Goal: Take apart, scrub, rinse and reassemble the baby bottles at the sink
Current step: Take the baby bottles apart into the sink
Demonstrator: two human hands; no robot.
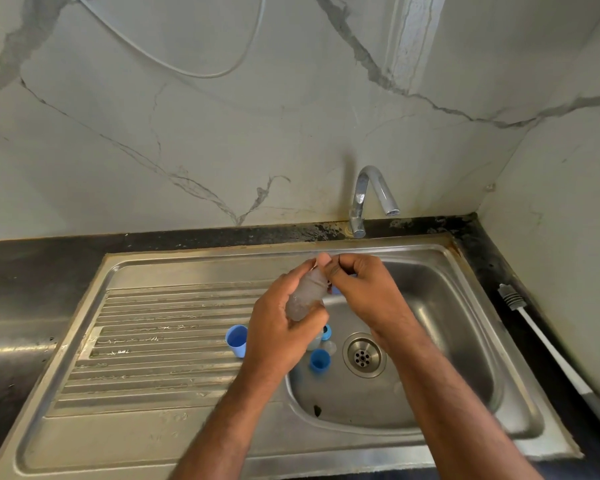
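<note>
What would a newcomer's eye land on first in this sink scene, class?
First, the two hands over the steel sink: the left hand grips a clear baby bottle while the right hand pinches at its top end. Next come the blue spots: one blue cap on the ribbed drainboard and another in the basin beside the drain. A white-handled bottle brush lies on the dark counter to the right.

Steel sink (447, 271): blue cap (237, 340) on drainboard; another (319, 362), perhaps a bottle, in basin.
</note>
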